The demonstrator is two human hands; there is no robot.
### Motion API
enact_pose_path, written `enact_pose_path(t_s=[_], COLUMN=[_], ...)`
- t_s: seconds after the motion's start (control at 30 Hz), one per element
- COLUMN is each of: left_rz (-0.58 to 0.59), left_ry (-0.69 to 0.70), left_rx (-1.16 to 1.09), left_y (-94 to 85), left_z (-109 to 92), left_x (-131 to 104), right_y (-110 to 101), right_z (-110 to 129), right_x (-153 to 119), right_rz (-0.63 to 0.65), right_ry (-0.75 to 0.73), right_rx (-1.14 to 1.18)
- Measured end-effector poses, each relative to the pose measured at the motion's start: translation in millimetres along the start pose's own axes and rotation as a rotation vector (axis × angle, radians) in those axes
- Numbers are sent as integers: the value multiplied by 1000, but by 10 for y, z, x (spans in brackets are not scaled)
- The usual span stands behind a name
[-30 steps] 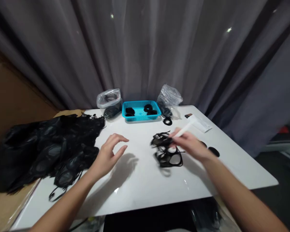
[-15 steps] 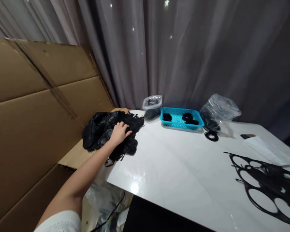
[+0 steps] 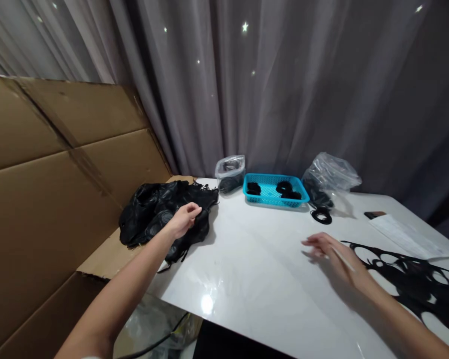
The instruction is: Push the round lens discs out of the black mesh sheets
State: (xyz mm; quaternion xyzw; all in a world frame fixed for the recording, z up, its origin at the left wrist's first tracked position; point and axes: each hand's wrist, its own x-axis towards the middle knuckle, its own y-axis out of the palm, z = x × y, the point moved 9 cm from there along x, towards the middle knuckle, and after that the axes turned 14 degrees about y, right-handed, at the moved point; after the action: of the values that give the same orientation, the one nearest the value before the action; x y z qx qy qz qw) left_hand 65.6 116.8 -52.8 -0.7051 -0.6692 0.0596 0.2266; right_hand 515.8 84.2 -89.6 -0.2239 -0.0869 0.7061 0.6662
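Note:
My left hand (image 3: 184, 220) is stretched out to the left onto a heap of black lacy pieces (image 3: 153, 214) at the table's left edge, with its fingers curled around part of the heap. My right hand (image 3: 331, 253) hovers low over the white table (image 3: 254, 259), blurred, with a thin white stick (image 3: 342, 259) held between its fingers. Just right of that hand lie flat black cut-out pieces with round holes (image 3: 411, 279).
At the back stand a teal basket (image 3: 273, 200) with black rings inside, a clear bag (image 3: 230, 172) to its left and another clear bag (image 3: 331, 174) to its right. A black coil (image 3: 321, 215), a paper sheet (image 3: 406, 235) and cardboard panels (image 3: 60, 174) are nearby.
My view has swung left. My left hand went to the black heap and curled its fingers on it. My right hand left the cut-out pieces and moved leftward over the table.

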Motion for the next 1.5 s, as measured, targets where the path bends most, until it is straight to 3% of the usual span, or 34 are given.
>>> enact_pose_path(t_s=[0.1,0.2,0.27,0.37,0.47,0.53,0.6,0.7,0.8,0.87,1.0,1.13,1.23,1.37,1.5], left_rz=[139,361,520,742,790,797,828,861,907,852,663,570,583,640,506], left_ry=[-51,-70,-65,0,23,-59,-148,-151,-138,-118,-80,-63,-68,-106,-83], left_rx=[-290,-470,-518,-526,-567,-677,-837,-1025,-1047,-999,-850,-699,-644,-590,-488], left_y=[296,720,978,1237,1313,1376,1485,1647,1784,1819,1833,1863,1829,1660,1328], left_z=[-291,-651,-870,-1142,-1238,-1194,-1146,-1118,-1047,-973,-814,-642,-516,-364,-272], left_x=[-4,-96,-178,-291,-329,-381,-470,-571,-657,-637,-525,-496,-559,-671,-557], right_y=[638,982,1155,1407,1520,1485,1419,1428,1487,1380,834,440,193,-120,-394], right_z=[579,1220,1450,1401,1204,1145,1117,1021,907,908,1133,1518,1677,1592,1308], right_x=[46,34,54,96,15,-44,-68,-99,-138,-107,-76,-203,-286,-316,-314], right_rz=[217,300,395,704,988,1011,941,890,896,786,410,322,281,141,-8], right_ry=[-183,-422,-505,-395,-166,-90,-55,70,222,222,41,-101,-179,-199,-221], right_rx=[29,108,116,206,454,583,654,726,834,934,1023,921,879,789,642])
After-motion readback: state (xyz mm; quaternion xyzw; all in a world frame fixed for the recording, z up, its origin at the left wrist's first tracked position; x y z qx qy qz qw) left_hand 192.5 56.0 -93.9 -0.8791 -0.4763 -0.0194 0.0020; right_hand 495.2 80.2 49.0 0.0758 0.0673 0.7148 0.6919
